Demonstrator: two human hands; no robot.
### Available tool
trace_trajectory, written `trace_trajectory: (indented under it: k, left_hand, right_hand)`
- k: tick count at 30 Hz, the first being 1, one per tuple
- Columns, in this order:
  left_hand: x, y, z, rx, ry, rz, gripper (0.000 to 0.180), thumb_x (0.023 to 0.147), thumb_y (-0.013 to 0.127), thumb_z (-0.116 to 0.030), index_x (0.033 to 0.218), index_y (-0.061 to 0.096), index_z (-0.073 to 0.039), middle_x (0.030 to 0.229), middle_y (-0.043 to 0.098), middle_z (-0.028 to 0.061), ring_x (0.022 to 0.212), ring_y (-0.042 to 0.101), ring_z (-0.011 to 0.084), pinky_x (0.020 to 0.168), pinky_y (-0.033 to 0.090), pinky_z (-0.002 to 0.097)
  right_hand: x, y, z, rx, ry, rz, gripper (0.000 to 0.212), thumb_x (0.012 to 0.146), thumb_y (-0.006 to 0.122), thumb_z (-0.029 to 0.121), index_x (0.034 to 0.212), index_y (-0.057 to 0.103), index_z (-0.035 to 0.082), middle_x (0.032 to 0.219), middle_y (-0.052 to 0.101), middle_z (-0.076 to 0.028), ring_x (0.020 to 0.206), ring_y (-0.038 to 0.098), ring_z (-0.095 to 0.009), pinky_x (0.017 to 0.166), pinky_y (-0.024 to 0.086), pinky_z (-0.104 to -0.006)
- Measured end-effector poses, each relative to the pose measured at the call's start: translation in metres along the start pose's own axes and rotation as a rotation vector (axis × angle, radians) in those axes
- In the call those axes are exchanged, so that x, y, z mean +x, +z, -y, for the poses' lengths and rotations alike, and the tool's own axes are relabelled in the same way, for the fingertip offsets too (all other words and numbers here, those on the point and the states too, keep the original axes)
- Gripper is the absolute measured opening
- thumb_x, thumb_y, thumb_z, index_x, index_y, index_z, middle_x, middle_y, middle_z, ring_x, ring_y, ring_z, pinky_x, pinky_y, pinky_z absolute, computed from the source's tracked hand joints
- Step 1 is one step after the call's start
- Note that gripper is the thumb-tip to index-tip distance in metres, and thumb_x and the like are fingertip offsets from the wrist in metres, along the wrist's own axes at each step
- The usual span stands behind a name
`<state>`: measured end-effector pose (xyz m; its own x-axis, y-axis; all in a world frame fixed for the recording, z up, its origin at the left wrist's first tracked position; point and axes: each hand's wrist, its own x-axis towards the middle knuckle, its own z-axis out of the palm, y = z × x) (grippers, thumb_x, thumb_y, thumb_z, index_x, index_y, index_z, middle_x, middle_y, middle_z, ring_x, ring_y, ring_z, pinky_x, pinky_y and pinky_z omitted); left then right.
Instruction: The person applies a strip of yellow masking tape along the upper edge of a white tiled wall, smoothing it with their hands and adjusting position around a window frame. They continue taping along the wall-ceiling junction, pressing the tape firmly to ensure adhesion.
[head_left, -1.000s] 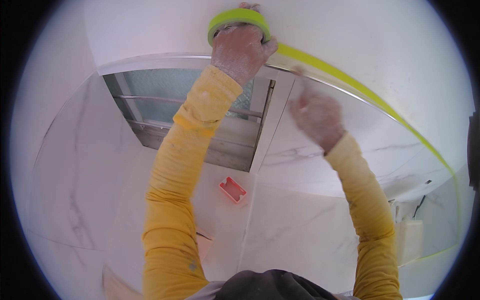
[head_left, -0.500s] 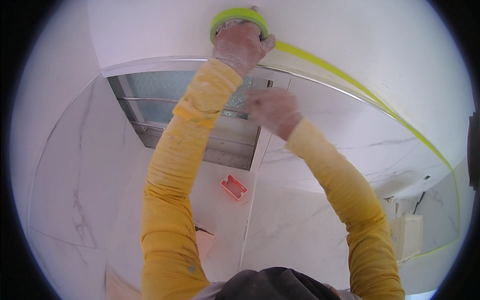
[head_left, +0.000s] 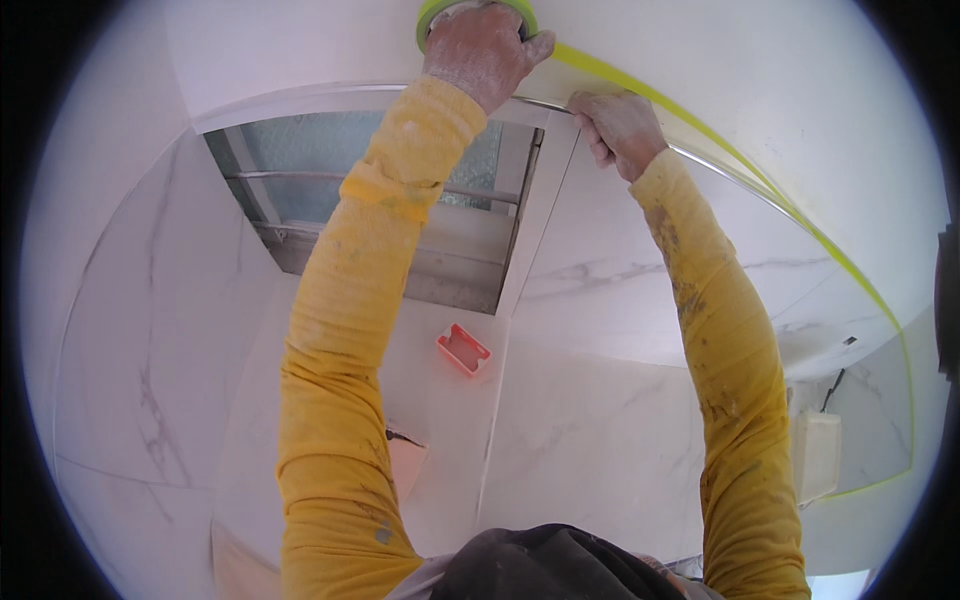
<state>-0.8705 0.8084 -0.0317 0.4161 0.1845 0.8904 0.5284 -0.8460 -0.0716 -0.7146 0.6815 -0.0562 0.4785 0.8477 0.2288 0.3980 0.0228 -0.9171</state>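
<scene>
At the top edge, my left hand (head_left: pixel 478 52) grips a roll of bright green masking tape (head_left: pixel 428 18), its fingers through and around the ring. A strip of tape (head_left: pixel 690 125) runs from the roll to the right, along the wall just above a shiny metal edge trim (head_left: pixel 735 180). My right hand (head_left: pixel 625 130) is at that trim, below the strip, with its fingers curled in; whatever they may hold is hidden. Both hands look dusty white, and both arms wear yellow sleeves.
Below the trim is a frosted-glass window (head_left: pixel 375 155) with horizontal bars. Beneath it a small red and white open box (head_left: pixel 464 350) lies on a pale surface. Marble-patterned panels (head_left: pixel 600 280) cover the walls. A cream container (head_left: pixel 818 455) stands at the lower right.
My right hand has moved right and up from in front of the window to the trim. My left hand with the tape roll sits slightly higher in the picture.
</scene>
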Motion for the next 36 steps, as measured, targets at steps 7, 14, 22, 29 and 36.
trace_trajectory:
  k: [7, 14, 22, 29, 36]
  left_hand:
    - [0.005, -0.002, -0.01, -0.195, -0.085, -0.004, 0.035, 0.083, 0.062, -0.036, 0.079, 0.072, -0.003, 0.08, 0.068, 0.0188, 0.073, 0.065, 0.0375, 0.076, 0.052, 0.0491]
    - [-0.001, -0.004, -0.013, -0.247, -0.157, -0.108, 0.039, 0.083, 0.06, -0.04, 0.073, 0.07, -0.004, 0.076, 0.067, 0.0199, 0.073, 0.066, 0.0373, 0.071, 0.05, 0.0517]
    - [0.004, -0.004, -0.019, -0.185, -0.224, -0.037, 0.038, 0.083, 0.06, -0.04, 0.078, 0.071, -0.005, 0.081, 0.069, 0.0201, 0.08, 0.066, 0.0386, 0.076, 0.049, 0.0534]
    - [0.0, -0.002, -0.018, -0.236, -0.199, -0.08, 0.036, 0.083, 0.06, -0.039, 0.08, 0.071, -0.004, 0.084, 0.069, 0.02, 0.083, 0.066, 0.0388, 0.077, 0.048, 0.0535]
    - [0.001, -0.001, -0.021, -0.153, -0.189, -0.097, 0.034, 0.082, 0.061, -0.038, 0.079, 0.072, -0.006, 0.083, 0.069, 0.0194, 0.082, 0.065, 0.0379, 0.077, 0.048, 0.0524]
  right_hand:
    - [0.006, -0.011, 0.01, -0.151, 0.039, 0.043, 0.022, 0.086, 0.065, 0.024, 0.071, 0.057, 0.01, 0.055, 0.043, 0.004, 0.044, 0.036, -0.011, 0.042, 0.032, -0.0281]
    - [0.01, -0.018, 0.012, -0.128, 0.187, 0.009, 0.021, 0.086, 0.066, 0.025, 0.071, 0.057, 0.012, 0.057, 0.043, 0.004, 0.047, 0.037, -0.01, 0.045, 0.034, -0.0268]
    - [0.007, -0.01, 0.011, -0.104, 0.083, 0.046, 0.022, 0.085, 0.066, 0.025, 0.071, 0.055, 0.011, 0.06, 0.046, 0.002, 0.049, 0.04, -0.011, 0.046, 0.038, -0.0267]
    - [0.01, -0.021, 0.014, -0.143, 0.11, 0.093, 0.023, 0.086, 0.065, 0.026, 0.071, 0.056, 0.011, 0.061, 0.05, 0.001, 0.05, 0.046, -0.012, 0.048, 0.044, -0.0299]
    - [0.011, -0.014, 0.012, -0.245, 0.035, 0.086, 0.021, 0.086, 0.065, 0.025, 0.073, 0.058, 0.011, 0.061, 0.051, 0.0, 0.05, 0.049, -0.013, 0.048, 0.045, -0.0298]
